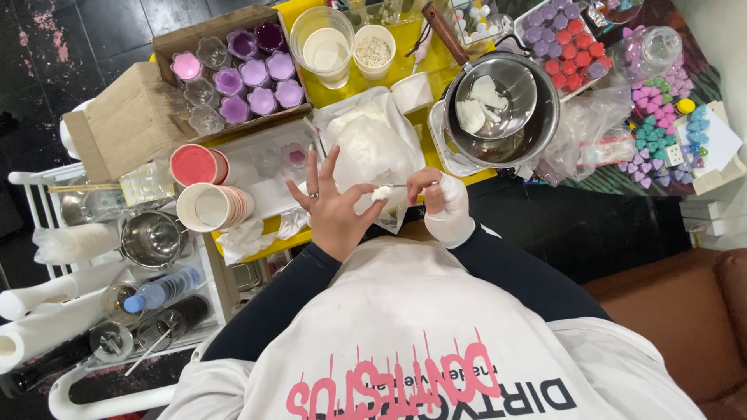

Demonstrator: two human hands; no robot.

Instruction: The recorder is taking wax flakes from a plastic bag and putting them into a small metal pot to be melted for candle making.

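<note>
**Wax lump on a thin metal tool, held over the counter**

Yellow counter [405, 35]; steel pot [502, 109] holding white chunks; bag of white wax [373, 144]. Left hand [331, 206], fingers spread, thumb and forefinger pinched a small white wax lump [381, 193]. Right hand [440, 198], bandaged, closed on a thin metal tool [406, 184]. Tool lay near level, long axis left-right, tip toward the lump. Lump judged light, soft, crumbly; best taken gently at its sides.

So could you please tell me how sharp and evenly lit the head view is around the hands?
Head view: bright, even light with soft shadows; both the left hand and the right hand are fairly sharp; glare on the steel pot; wide-lens bending curves the edges; the white lump between the fingers is too small to make out.
</note>
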